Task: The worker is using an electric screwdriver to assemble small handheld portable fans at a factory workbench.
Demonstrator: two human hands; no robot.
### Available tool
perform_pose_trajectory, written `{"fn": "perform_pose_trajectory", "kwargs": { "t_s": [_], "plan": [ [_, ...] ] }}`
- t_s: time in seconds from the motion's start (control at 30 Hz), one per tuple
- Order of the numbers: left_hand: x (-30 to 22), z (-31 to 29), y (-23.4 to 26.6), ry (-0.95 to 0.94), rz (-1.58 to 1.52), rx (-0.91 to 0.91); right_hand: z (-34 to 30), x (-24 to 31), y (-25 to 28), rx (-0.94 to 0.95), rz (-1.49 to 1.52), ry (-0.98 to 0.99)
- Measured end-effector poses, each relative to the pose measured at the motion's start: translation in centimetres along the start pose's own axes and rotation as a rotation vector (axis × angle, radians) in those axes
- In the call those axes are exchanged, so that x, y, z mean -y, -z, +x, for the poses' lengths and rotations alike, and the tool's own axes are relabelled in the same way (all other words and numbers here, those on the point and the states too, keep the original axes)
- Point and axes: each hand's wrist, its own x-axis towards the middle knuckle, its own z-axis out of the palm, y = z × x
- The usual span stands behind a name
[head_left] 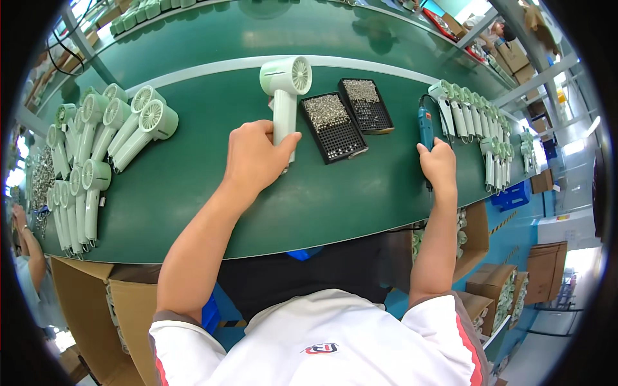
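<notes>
My left hand (255, 154) is closed around the handle of a pale green handheld fan (285, 109), its round grilled head turned up and away from me. Over on the right, my right hand (439, 165) grips a teal electric screwdriver (425, 125) with a cord at its far end. Between the two hands lie a black screw tray (333, 145) and a second black screw tray (376, 117). Both are dotted with holes, and loose silvery screws are heaped over their far parts.
Many similar fans (138, 135) are stacked on the left of the green table (257, 225). More fans (463, 112) lie in rows on the right. Cardboard boxes (135, 309) stand below the near edge. Another person's arm (31, 241) shows at far left.
</notes>
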Motion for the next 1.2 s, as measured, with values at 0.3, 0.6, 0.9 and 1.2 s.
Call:
{"fn": "perform_pose_trajectory", "kwargs": {
  "t_s": [0.3,0.6,0.9,1.2],
  "plan": [
    [0.7,-4.6,2.4,-0.445,0.696,-0.379,-2.7,0.2,-2.8,-0.248,-0.358,0.127],
    [2.6,-10.7,2.3,-0.553,0.916,-0.496,-7.4,10.6,2.9,-0.075,0.266,0.883],
    [1.8,-14.1,0.1,-0.568,0.841,-0.504,-4.4,19.7,1.9,0.462,0.195,1.223],
    [-0.2,-16.6,-3.5,-0.423,0.447,-0.347,-4.1,22.7,2.8,0.663,-0.157,1.354]
  ]
}}
